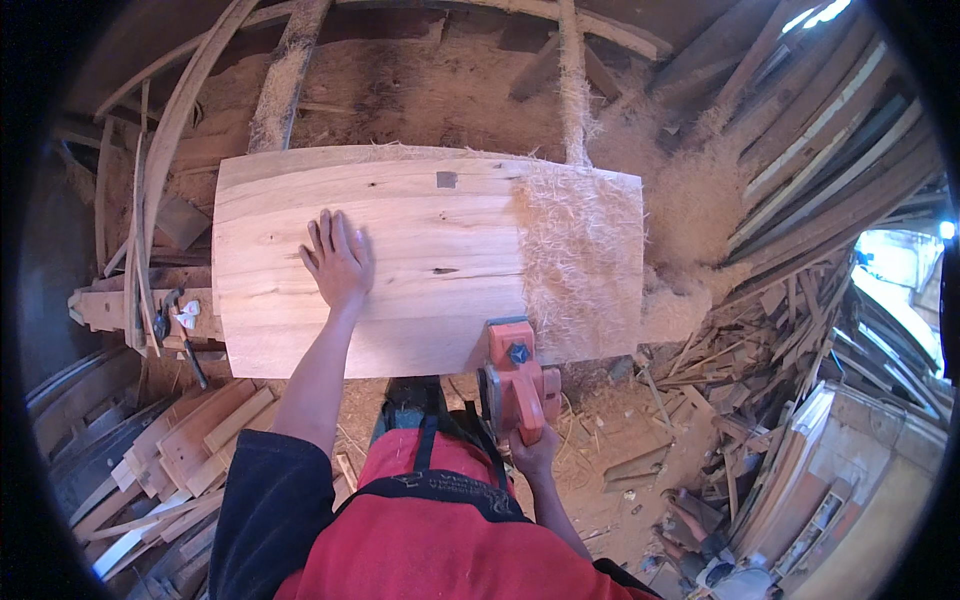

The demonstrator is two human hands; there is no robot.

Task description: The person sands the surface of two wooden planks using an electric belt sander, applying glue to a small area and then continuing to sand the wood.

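Note:
A broad, pale wooden panel (430, 300) made of joined boards lies flat in front of me. My left hand (338, 262) rests on its left half, palm down with the fingers stretched out. At the panel's near edge, right of the middle, is an orange electric hand planer (517, 380) with a dark front knob. My right hand (535, 450) is wrapped round its rear handle. The planer's front end overlaps the panel's edge, while its rear hangs out towards me. Curly wood shavings (580, 260) cover the panel's right end.
Two beams (287, 90) run away behind the panel. A hammer (185, 340) lies at the left on a bench timber. Board offcuts (200, 440) are stacked at the lower left. Long planks (820, 130) lean at the right above heaped scraps (740, 370). Sawdust covers the ground.

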